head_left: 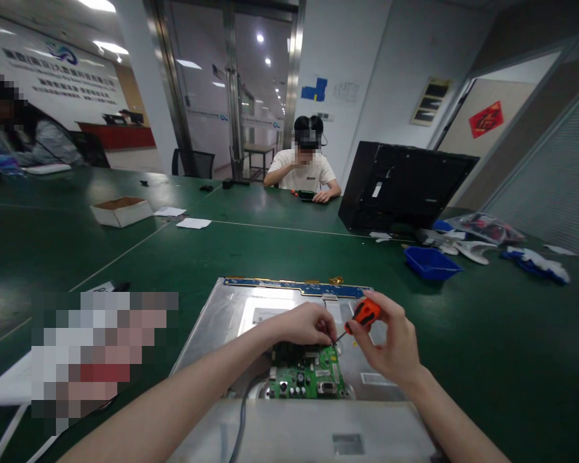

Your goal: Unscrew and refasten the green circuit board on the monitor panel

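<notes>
A screwdriver (365, 314) with an orange and black handle is gripped in my right hand (394, 337). Its thin shaft slants down to the left, and the tip meets the upper right corner of a green circuit board (306, 373). My left hand (309, 323) is curled at that same corner, fingertips pinched by the screwdriver tip; what they hold, if anything, is hidden. The board lies on the silvery metal back of a display panel (212, 325), which has a blue circuit strip (270, 285) along its far edge. A grey cable (242, 418) runs from the board's left side towards me.
A black monitor (405, 186) stands at the right, with a blue tray (431, 263) and gloves (535, 265) nearby. At the left are an open cardboard box (121, 212) and paper sheets (193, 223). One person (303, 164) sits opposite, another (33, 132) at far left.
</notes>
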The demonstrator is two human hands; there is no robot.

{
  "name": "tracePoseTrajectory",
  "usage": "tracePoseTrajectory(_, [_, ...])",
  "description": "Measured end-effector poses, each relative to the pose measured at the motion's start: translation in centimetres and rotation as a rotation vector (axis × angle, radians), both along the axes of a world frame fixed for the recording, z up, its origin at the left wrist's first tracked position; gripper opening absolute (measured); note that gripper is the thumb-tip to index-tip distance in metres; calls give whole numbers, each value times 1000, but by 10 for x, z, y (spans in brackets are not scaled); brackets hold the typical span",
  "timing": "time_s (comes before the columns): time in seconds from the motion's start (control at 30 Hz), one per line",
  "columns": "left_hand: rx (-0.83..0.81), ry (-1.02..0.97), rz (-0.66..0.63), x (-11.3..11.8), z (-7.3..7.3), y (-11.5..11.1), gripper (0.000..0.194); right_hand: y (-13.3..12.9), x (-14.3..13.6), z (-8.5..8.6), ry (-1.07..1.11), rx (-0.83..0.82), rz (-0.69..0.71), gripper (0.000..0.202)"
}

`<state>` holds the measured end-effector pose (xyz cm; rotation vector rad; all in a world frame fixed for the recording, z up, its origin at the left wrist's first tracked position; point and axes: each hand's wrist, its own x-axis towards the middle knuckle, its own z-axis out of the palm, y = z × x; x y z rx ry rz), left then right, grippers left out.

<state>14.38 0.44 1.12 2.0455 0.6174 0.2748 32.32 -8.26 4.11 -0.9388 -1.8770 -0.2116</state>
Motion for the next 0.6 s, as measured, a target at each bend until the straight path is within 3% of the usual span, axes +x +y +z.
tracePoseTrajectory(0.17, [31, -5, -10, 0, -2, 1, 16, -4, 1, -1, 39, -78, 61, 55])
tracePoseTrajectory(0.33, [20, -29, -29, -1, -3, 2, 15, -2, 1, -6, 32, -29, -13, 55])
tracePoseTrajectory(0.6, [20, -16, -23, 0, 0, 2, 12, 2, -1, 0, -31, -19, -16, 55])
